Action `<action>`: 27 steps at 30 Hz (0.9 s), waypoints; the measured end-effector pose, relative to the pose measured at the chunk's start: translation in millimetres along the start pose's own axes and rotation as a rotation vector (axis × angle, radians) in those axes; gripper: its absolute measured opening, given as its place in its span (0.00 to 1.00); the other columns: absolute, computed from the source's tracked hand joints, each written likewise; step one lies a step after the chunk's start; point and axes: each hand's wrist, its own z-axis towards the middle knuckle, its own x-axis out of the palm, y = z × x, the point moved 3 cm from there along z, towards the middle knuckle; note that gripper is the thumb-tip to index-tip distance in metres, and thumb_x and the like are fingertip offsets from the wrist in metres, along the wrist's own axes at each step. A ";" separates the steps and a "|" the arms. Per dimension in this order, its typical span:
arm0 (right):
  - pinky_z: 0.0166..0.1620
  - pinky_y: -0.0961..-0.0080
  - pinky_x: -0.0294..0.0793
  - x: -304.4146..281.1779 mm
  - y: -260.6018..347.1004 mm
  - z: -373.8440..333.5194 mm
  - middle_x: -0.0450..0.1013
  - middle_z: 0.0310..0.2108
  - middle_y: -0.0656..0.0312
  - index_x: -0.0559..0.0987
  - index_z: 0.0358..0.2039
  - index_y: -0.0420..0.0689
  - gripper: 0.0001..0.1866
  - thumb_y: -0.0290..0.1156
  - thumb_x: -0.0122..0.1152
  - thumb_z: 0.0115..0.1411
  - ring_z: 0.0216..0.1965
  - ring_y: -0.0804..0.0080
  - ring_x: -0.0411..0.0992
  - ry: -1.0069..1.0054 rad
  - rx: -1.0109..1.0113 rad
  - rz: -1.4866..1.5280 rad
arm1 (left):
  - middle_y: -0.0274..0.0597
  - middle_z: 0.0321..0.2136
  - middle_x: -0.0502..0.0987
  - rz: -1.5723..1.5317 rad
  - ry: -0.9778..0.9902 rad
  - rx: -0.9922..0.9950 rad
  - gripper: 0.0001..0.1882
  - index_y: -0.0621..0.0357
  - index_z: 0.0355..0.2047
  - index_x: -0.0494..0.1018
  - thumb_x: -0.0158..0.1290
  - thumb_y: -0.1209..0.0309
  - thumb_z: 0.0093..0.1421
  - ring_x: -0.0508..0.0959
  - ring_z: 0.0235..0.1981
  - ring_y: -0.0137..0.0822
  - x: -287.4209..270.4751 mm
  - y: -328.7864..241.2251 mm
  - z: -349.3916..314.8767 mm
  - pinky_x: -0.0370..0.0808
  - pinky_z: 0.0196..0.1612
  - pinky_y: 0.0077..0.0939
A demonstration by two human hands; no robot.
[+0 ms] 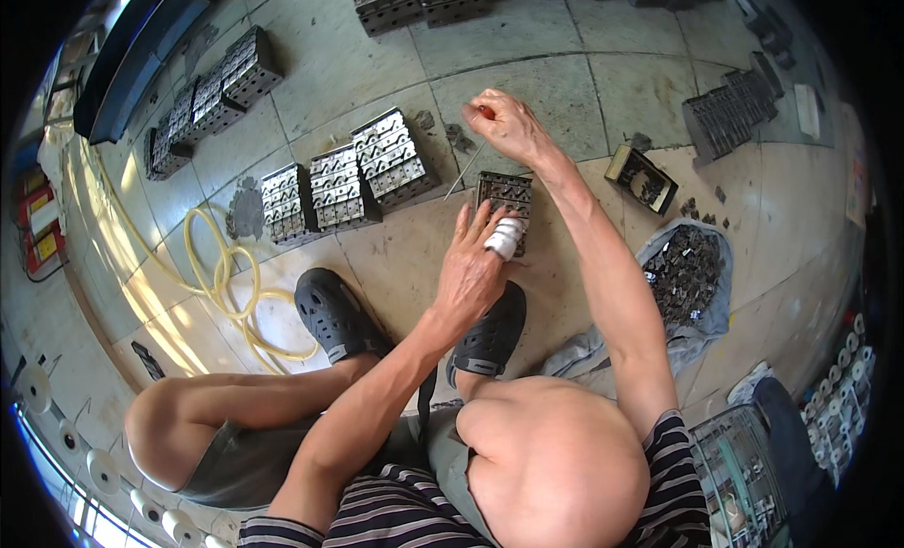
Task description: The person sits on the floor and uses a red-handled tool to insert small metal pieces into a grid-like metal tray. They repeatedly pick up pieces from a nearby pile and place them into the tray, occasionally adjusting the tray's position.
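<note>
On the tiled floor in front of me stands a dark metal block [506,186] with rows of small fittings on its top. My left hand [478,261] lies over its near part, fingers spread and thumb around the near side, holding it. White wrapping [506,237] covers part of that hand's fingers. Beyond the block, my right hand [511,126] is closed around the red-orange handle of a screwdriver [486,112]. Its thin shaft slants down to the left, and the tip is in the air just left of the block.
Three similar blocks [348,176] stand in a row to the left, with more [215,96] farther back. On the right lie an open box [642,179] of dark parts and a grey cloth sack [720,308] holding small dark pieces. A yellow hose [247,308] coils beside my left shoe [336,313].
</note>
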 end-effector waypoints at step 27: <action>0.41 0.59 0.78 -56.1 -87.0 -82.3 0.71 0.37 0.58 0.77 0.43 0.46 0.10 0.36 0.65 0.65 0.36 0.58 0.77 -0.161 -0.019 -0.301 | 0.47 0.52 0.81 -0.137 -0.221 -0.100 0.18 0.62 0.50 0.77 0.67 0.75 0.59 0.80 0.55 0.53 -15.0 30.7 -28.3 0.67 0.69 0.57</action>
